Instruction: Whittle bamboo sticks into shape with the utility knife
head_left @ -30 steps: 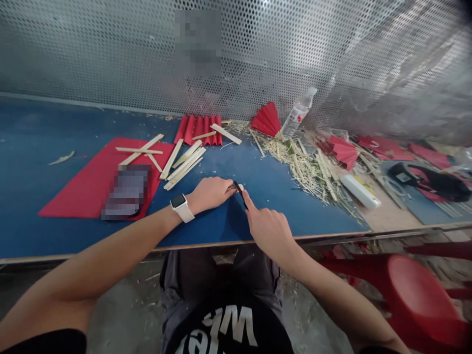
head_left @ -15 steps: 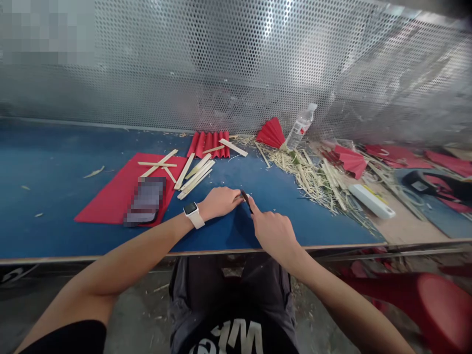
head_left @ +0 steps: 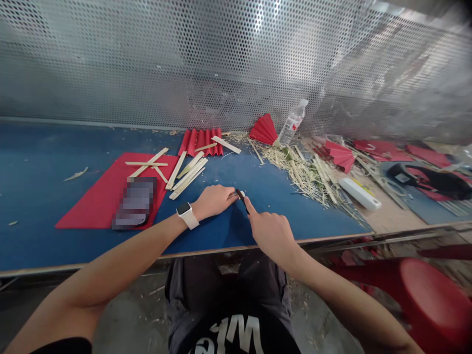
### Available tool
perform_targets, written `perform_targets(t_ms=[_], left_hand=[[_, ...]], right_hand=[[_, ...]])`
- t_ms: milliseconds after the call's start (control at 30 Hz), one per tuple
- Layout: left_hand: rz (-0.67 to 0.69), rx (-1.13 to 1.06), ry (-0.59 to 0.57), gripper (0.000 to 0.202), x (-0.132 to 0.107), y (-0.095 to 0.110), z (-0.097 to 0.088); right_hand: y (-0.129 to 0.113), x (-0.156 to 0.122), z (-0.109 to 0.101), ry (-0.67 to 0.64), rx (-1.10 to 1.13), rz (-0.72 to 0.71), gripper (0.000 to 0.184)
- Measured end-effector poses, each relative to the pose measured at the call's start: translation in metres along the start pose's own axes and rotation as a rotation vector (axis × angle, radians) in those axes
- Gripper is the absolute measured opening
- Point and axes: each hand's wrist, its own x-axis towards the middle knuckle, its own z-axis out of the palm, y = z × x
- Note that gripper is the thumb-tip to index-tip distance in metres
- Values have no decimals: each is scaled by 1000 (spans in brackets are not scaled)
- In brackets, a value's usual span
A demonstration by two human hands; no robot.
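My right hand [head_left: 272, 232] is closed around a dark knife [head_left: 241, 196], its index finger stretched along the back. Just to the left, my left hand [head_left: 214, 200], with a white-strapped watch [head_left: 187, 215] on the wrist, lies low over the blue table. Its fingers are pressed together on a short pale wooden strip, mostly hidden by the fingers and blade. The knife crosses right at these fingertips. Beyond my left hand lie several pale wooden strips [head_left: 189, 176], a few of them on a red sheet [head_left: 99, 196].
A phone [head_left: 136, 201] rests on the red sheet. Pleated red paper [head_left: 201, 141], a red paper fan [head_left: 264, 130] and a plastic bottle [head_left: 293, 123] stand at the back. Shavings [head_left: 302, 169] heap up at right, near a white block [head_left: 359, 194]. A red stool [head_left: 435, 295] is below right.
My view has turned slightly right, so the table's things appear further left. Both hands keep nearly the same pose, knife against the strip at my left fingertips.
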Motion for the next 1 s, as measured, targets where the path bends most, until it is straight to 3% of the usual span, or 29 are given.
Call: perform_targets(t_ms=[267,600,1000], left_hand=[[-11,10,-10,40,0,0,-2],[-19,19,-7,42,3,-4,1],[-22,37,-19,39,2,-1,-3]], right_hand=[[-2,24,0,34,32,-11,66],[6,12,0,-34,56,-8,68],[17,5,-9,-23,155,-68,72]])
